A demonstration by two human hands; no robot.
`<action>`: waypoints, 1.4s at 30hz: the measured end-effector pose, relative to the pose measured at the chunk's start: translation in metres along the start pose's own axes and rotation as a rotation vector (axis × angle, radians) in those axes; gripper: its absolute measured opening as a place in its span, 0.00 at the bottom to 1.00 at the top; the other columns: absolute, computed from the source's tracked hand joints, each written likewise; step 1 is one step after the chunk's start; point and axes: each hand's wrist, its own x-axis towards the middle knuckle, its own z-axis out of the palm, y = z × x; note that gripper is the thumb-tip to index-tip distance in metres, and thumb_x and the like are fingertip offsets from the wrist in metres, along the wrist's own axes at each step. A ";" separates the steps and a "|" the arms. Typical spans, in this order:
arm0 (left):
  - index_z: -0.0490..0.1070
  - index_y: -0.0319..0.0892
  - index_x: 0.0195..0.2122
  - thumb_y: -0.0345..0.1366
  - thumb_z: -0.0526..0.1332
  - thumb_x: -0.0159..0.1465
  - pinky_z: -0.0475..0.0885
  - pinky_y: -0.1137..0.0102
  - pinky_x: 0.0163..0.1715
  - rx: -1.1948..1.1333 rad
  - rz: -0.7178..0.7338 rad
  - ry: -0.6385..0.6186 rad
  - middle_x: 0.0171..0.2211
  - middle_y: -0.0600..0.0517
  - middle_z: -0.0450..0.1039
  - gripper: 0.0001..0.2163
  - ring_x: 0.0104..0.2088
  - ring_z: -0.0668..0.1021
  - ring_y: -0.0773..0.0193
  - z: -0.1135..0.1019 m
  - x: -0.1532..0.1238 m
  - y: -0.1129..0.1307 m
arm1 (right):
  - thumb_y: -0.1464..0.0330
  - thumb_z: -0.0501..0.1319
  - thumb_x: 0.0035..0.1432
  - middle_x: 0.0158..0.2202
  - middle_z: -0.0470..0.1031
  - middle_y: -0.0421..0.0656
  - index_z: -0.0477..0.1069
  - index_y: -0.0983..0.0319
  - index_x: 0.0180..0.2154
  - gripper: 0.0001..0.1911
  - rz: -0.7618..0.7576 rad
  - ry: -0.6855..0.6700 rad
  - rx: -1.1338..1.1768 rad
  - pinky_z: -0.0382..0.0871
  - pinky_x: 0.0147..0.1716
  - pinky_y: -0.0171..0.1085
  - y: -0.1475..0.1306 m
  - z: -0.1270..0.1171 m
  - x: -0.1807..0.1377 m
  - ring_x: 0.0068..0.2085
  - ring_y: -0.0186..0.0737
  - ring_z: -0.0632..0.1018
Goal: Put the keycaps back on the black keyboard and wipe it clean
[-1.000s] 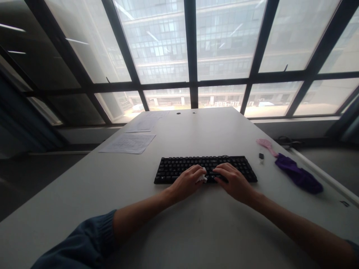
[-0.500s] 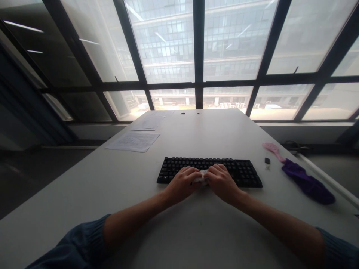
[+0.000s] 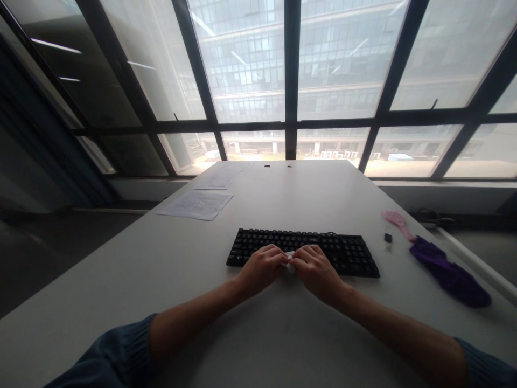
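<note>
My left hand [image 3: 264,267] and my right hand [image 3: 317,269] meet at the front middle of a black keyboard [image 3: 355,256]. Between them is a small crumpled white piece [image 3: 289,261], looking like tissue or thin wipe; the fingers of both hands are closed on it. Most of the white piece is hidden under my fingers. The keyboard lies flat on the white table, its lower middle keys covered by my hands. I cannot tell whether the white piece touches the keys.
Written paper sheets [image 3: 197,205] lie on the white table [image 3: 283,199] at the back left. To the right are a pink hairbrush [image 3: 398,222], a small dark USB-like piece [image 3: 388,237] and a purple cloth [image 3: 448,272]. Windows stand beyond the far edge.
Both hands stay closed on the white piece, which shows less between the fingers now and has shifted slightly toward me. The whole view has shifted a little.
</note>
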 end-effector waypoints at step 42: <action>0.75 0.43 0.41 0.24 0.62 0.64 0.75 0.66 0.45 0.047 -0.078 0.056 0.40 0.51 0.80 0.09 0.41 0.79 0.61 -0.019 -0.025 -0.006 | 0.75 0.60 0.67 0.37 0.75 0.44 0.72 0.62 0.41 0.04 -0.080 -0.001 0.009 0.64 0.42 0.42 -0.018 0.022 0.026 0.40 0.43 0.71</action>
